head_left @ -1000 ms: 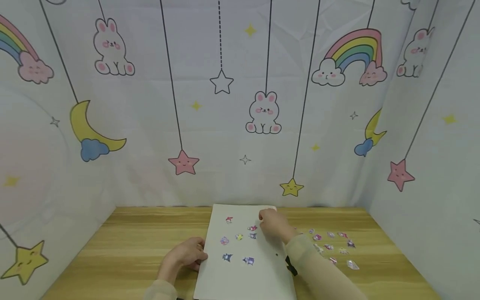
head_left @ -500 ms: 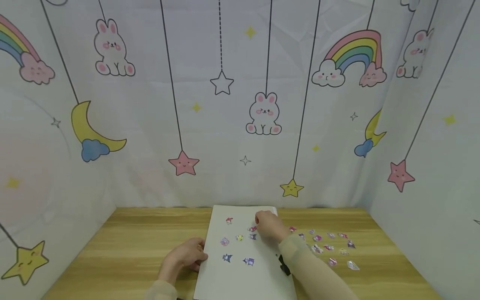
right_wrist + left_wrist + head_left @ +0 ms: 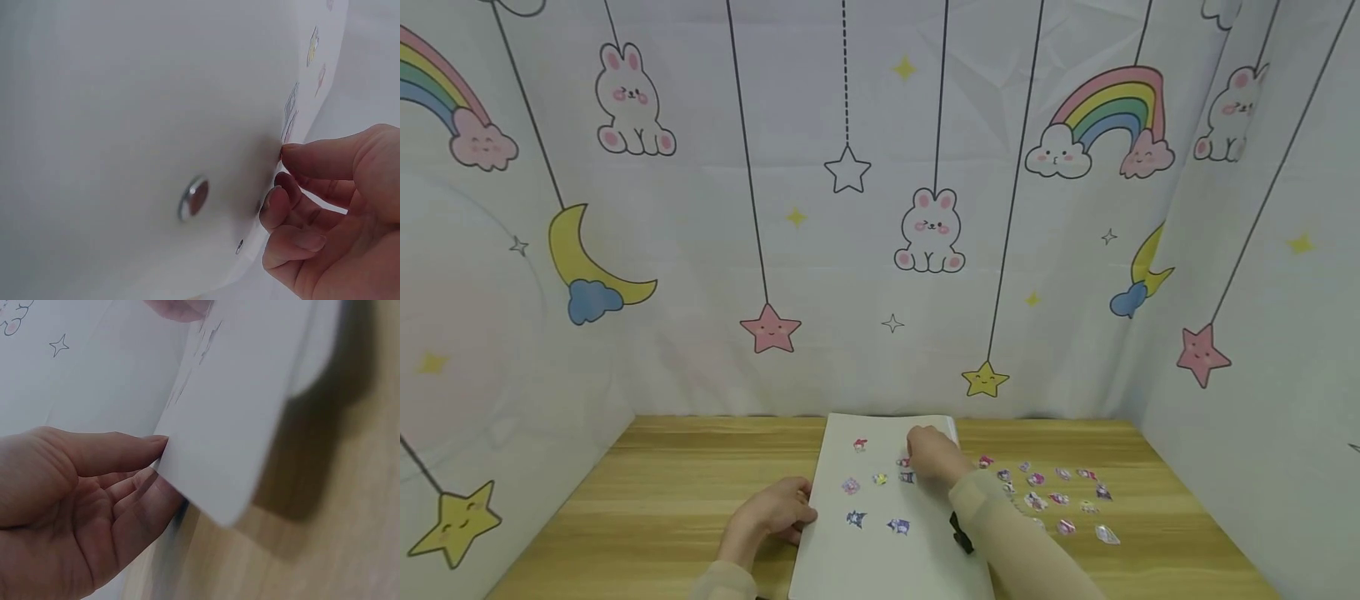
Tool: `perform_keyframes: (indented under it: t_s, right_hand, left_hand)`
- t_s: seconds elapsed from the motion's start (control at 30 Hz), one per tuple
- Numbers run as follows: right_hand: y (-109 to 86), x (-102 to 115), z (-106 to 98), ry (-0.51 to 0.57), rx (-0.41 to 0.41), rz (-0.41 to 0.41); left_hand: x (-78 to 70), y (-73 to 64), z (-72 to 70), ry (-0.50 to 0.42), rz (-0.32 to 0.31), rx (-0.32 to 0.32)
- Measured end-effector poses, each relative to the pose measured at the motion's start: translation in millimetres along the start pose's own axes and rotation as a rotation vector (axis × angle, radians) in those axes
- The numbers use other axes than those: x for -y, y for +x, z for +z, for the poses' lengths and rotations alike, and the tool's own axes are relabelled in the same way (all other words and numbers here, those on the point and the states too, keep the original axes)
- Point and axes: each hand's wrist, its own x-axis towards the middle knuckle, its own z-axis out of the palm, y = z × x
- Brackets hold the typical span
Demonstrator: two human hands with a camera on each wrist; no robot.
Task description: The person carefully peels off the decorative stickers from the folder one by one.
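Note:
A white folder-like book (image 3: 887,567) with rounded corners lies on the wooden table, several small cartoon stickers on it. At its left edge my left hand (image 3: 778,508) grips it; in the left wrist view the thumb is on top and the fingers (image 3: 147,515) are underneath. Over its upper right part, my right hand (image 3: 936,454) has curled fingers, the thumb tip right at the surface beside a red-and-white sticker (image 3: 902,462). I cannot tell whether it holds a sticker. A purple sticker (image 3: 907,478) lies just below, partly covered. A round metal stud (image 3: 195,197) shows on the white surface.
Several loose stickers (image 3: 1066,527) are spread over the table right of the book. Behind the table (image 3: 700,450) hangs a white cloth (image 3: 850,250) printed with bunnies, stars and rainbows. A black strap (image 3: 961,533) sits under my right sleeve.
My right hand has moved slightly left and down over the book, now partly covering the red-and-white sticker. My left hand has kept its grip on the edge.

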Motion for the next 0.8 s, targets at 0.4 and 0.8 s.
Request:
perform_keyframes:
  t_s: [0.4, 0.8]
  right_hand:
    - [-5.8, 10, 6, -0.158, -0.062, -0.085]
    - [-5.5, 13, 16, -0.319, -0.116, -0.145]
  left_hand:
    - [-1.8, -0.5, 0.1, 0.019, -0.013, -0.027]
    - [-1.3, 1.1, 0.9, 0.023, -0.033, -0.036]
